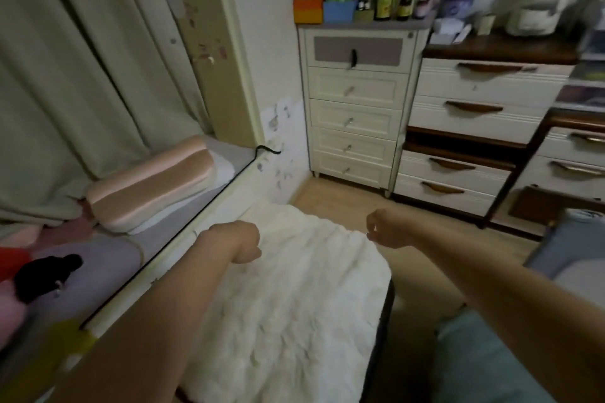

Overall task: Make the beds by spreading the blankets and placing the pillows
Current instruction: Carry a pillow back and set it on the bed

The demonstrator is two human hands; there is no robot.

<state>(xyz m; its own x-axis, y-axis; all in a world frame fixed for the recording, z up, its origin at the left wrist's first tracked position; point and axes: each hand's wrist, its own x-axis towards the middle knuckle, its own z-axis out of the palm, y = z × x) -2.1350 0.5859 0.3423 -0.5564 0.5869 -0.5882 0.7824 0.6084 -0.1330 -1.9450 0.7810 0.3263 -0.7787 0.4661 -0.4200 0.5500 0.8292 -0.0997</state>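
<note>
A white quilted blanket (291,298) lies spread over a low narrow bed in the middle of the view. My left hand (240,240) is closed on the blanket's far left part. My right hand (381,227) is closed on its far right edge, lifting it slightly. To the left stands a higher bed (108,258) with a grey and lilac cover. A pink pillow (154,183) rests on a white one at its far end, by the curtain.
A cream chest of drawers (355,108) with bottles on top stands against the far wall, wider dressers (478,127) to its right. Green curtains (82,59) hang at left. A black toy (45,275) lies on the higher bed. Wooden floor (422,275) runs right of the low bed.
</note>
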